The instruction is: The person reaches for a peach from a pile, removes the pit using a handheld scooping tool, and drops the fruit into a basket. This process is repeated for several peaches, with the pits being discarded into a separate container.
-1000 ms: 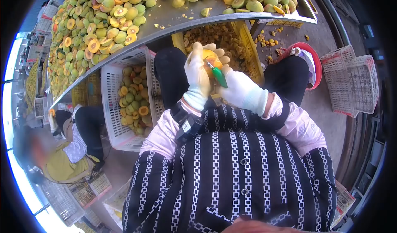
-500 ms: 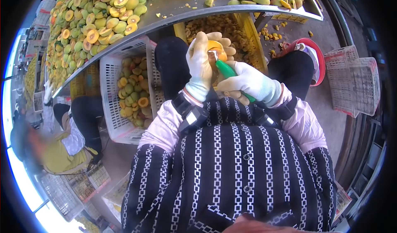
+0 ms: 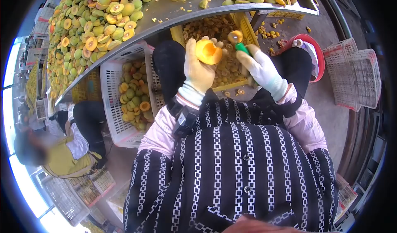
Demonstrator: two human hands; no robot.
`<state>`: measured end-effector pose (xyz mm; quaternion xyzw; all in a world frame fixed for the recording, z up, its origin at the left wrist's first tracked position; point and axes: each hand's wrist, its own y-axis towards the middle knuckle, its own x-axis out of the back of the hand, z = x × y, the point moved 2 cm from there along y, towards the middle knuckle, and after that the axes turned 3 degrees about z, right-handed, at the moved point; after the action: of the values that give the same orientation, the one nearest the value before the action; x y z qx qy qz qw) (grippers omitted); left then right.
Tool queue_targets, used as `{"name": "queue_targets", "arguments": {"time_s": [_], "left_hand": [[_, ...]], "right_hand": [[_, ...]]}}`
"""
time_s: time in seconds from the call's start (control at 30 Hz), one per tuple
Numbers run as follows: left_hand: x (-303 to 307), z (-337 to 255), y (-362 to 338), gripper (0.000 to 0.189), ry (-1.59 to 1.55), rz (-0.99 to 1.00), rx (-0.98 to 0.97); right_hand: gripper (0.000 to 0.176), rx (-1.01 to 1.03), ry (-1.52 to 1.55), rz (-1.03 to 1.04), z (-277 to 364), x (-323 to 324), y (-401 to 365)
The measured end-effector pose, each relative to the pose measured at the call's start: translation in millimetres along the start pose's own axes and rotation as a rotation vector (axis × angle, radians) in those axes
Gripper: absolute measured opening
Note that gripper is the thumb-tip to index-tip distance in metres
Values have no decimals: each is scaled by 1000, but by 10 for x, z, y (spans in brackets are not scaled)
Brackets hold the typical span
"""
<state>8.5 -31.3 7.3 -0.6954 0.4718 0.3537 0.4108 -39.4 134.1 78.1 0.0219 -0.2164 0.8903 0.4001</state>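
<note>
My gloved left hand [image 3: 197,69] is wrapped round a yellow-orange fruit half [image 3: 208,52], its hollowed cut face turned up. My gloved right hand [image 3: 260,67] grips a green-handled tool [image 3: 242,48]. At the tool's far end is a brownish-orange piece [image 3: 235,36], apart from the fruit half; the tool's tip is hidden by it. Both hands are over a yellow crate [image 3: 231,84] holding many brown and orange pieces.
A metal table [image 3: 165,9] piled with fruit halves [image 3: 99,22] crosses ahead. Left stands a white crate [image 3: 130,140] of fruit; beyond it a co-worker [image 3: 70,150] sits. At right are a red bucket [image 3: 319,59] and stacked crates [image 3: 364,78]. Pieces lie on the floor.
My right hand and the tool have moved away from the fruit half, with a piece now at the tool's end. My left hand has turned the fruit half's hollow into view.
</note>
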Motion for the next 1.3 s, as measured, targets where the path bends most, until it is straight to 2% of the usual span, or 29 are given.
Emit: {"name": "queue_targets", "arguments": {"time_s": [0.03,0.07,0.1,0.13,0.17,0.23,0.27,0.33,0.4,0.43,0.5,0.53,0.57,0.63,0.67,0.7,0.77,0.8,0.83,0.87,0.9,0.93,0.97,1.0,1.03,1.1,1.17,1.23,1.3], "left_hand": [[23,6,-2,42,1,3,7],[50,15,3,39,104,20,0],[84,31,10,35,208,38,-10],[27,91,-28,31,376,-89,-118],[10,91,-100,33,189,-146,-22],[-26,16,-167,35,161,-76,133],[-8,-20,-154,35,163,-79,125],[8,-28,-157,37,-48,-17,194],[-56,-31,-197,38,-76,66,232],[-101,-33,-211,38,-107,146,262],[-70,-18,-181,40,-91,163,250],[-73,-12,-211,41,-48,145,251],[-76,-6,-233,41,-1,130,255],[-39,-18,-259,45,46,137,270],[-25,-31,-269,46,0,148,289],[-24,-42,-258,48,-53,157,296],[8,-37,-312,49,-39,117,289],[25,-29,-295,49,21,128,248],[19,-19,-275,50,83,142,207],[-36,5,-300,50,161,62,143],[-40,21,-302,50,162,65,147],[-33,33,-314,50,282,68,117],[-22,39,-325,50,401,72,85],[-26,21,-327,49,321,129,176],[-35,2,-336,49,324,129,174],[-72,-25,-365,49,231,133,233],[-81,-35,-365,50,154,167,277],[-123,-24,-341,53,318,127,207],[-183,6,-381,49,283,111,206]], "right_hand": [[34,-74,72,131,22,-2,-57],[34,-52,168,267,-67,-25,-22],[32,106,-149,238,-179,-42,82],[29,231,-562,-69,-260,-35,137],[26,346,-967,-384,-290,-26,151],[25,383,-974,-508,-284,123,162],[26,452,-891,-476,-283,137,156],[28,502,-798,-443,-390,148,121],[33,263,-921,-315,-541,188,211],[33,264,-923,-324,-528,198,197],[34,-48,-146,-164,-518,223,171],[33,-219,210,83,-432,262,89],[33,-223,216,83,-578,252,104],[34,262,-988,-341,-742,248,180],[34,373,-840,-428,-763,276,164],[34,382,-847,-430,-682,292,165],[33,333,-282,-251,-432,234,31],[35,-50,99,88,-184,231,-116],[35,-119,247,266,-62,221,-195],[35,-143,204,322,-44,168,-185],[36,-169,159,377,-49,131,-178],[34,100,-199,246,-199,103,-90],[34,96,-198,245,-357,76,-31],[33,197,-514,-64,-410,106,10],[32,298,-821,-382,-428,148,14],[24,231,-816,-418,-437,199,-1],[22,468,-718,-445,-331,164,-137],[23,510,-696,-487,-269,139,-172],[25,564,-842,-505,-253,140,-181]]}}
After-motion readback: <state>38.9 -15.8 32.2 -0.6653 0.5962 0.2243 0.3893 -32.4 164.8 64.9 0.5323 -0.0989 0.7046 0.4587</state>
